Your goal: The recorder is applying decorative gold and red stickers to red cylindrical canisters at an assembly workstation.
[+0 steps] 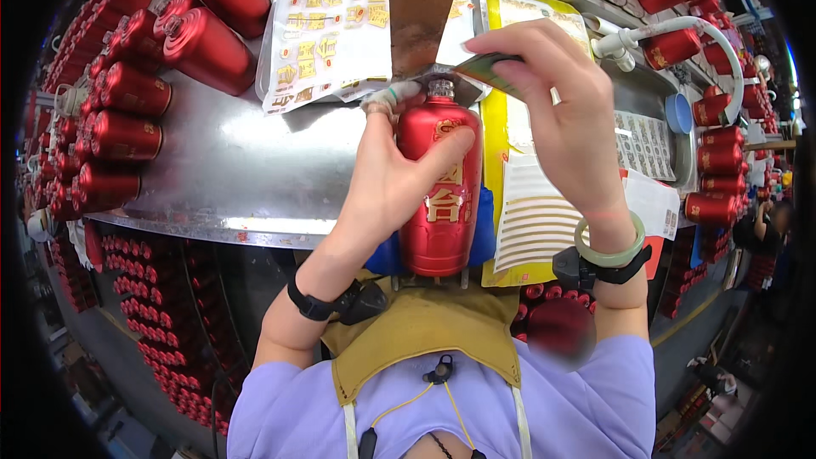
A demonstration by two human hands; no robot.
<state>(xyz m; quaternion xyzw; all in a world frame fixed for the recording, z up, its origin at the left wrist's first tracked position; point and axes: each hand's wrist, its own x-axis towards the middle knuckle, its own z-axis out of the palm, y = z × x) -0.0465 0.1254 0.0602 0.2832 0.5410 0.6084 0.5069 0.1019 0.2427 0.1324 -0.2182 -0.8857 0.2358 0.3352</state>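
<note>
A glossy red bottle (435, 242) with gold lettering lies in front of me, its glass neck pointing away and its body between blue pads (483, 225). My left hand (382, 172) grips it from the left, thumb across the front. White coverings wrap some of that hand's fingertips, which are close to the neck. In my right hand (565, 106) a thin, dark greenish flat piece, like a small card (486, 70), is pinched, just right of the bottle's neck. What its tip touches cannot be made out.
A brown upright post (422, 4) stands beyond the neck. Behind it are gold label sheets (319, 34). On the right lie a yellow board (501, 140), a sheet of curved gold strips (540, 225) and a blue cup (677, 112). Red bottles (208, 51) crowd both sides of the metal table (229, 161).
</note>
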